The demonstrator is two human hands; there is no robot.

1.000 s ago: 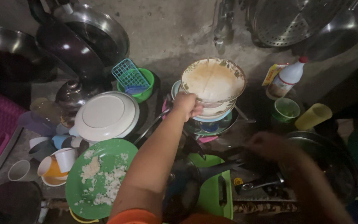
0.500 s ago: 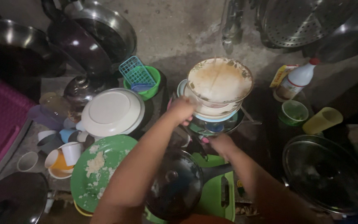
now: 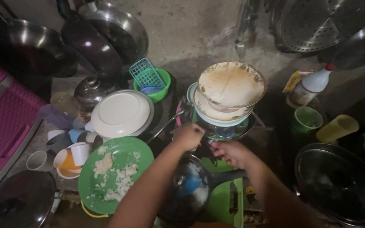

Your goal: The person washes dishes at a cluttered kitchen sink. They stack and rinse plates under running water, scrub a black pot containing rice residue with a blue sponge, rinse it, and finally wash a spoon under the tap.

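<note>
While water falls into the stained bowl (image 3: 232, 84) topping the far plate stack, the left hand (image 3: 188, 136) sits closed near a dark utensil; whether it grips, I cannot tell. Just right, the right hand (image 3: 229, 153) curls loosely above the dark lidded pan (image 3: 186, 192).

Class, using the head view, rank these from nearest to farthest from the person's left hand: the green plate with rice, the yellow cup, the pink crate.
From the left hand:
1. Green plate with rice: just to its lower left.
2. Yellow cup: far right, beyond the right hand.
3. Pink crate: at the far left edge.
</note>
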